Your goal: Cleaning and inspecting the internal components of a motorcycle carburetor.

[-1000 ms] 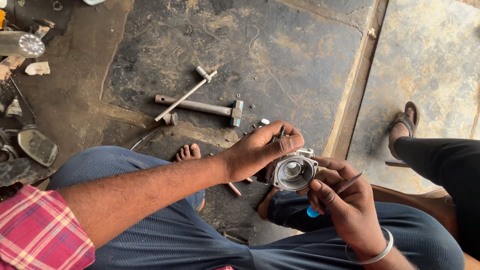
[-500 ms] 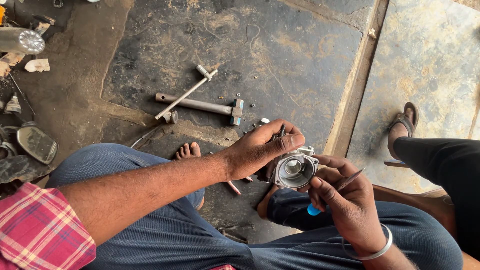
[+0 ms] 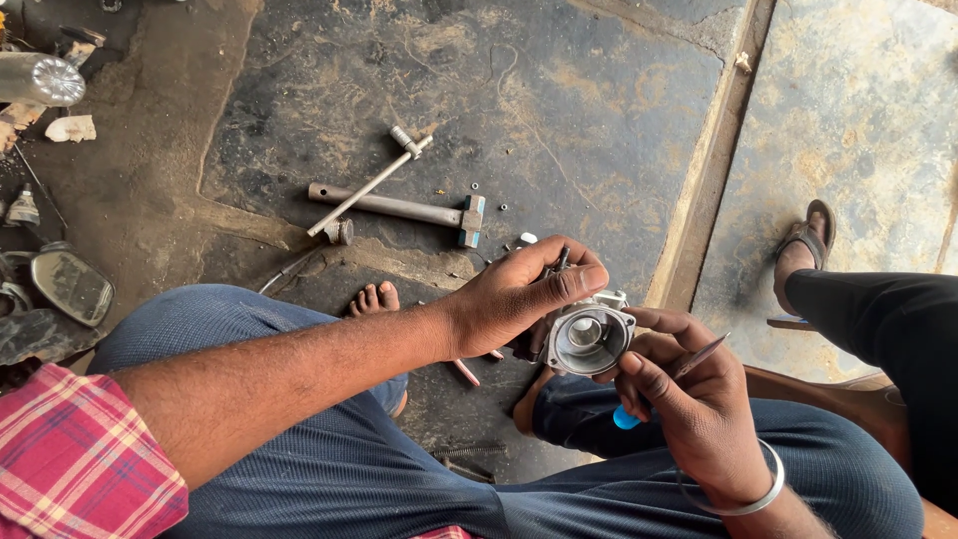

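A small grey metal carburettor-like part (image 3: pixel 589 337) with a round open bowl is held over my lap between both hands. My left hand (image 3: pixel 519 291) grips it from the left and top, thumb along its upper edge. Under and to the right of the part, my right hand (image 3: pixel 689 399) supports it. That hand also pinches a thin screwdriver (image 3: pixel 699 356) with a blue handle end (image 3: pixel 626 417) showing below the fingers. A steel bangle (image 3: pixel 733 499) sits on my right wrist.
On the dirty concrete floor lie a hammer (image 3: pixel 399 210), a T-shaped socket wrench (image 3: pixel 369 186) and small loose nuts (image 3: pixel 475 187). A mirror (image 3: pixel 72 286) and scrap parts sit at the left. Another person's leg and sandalled foot (image 3: pixel 803 255) are at the right.
My left thumb has slid a little along the top of the part; the hands and part stay nearly in place.
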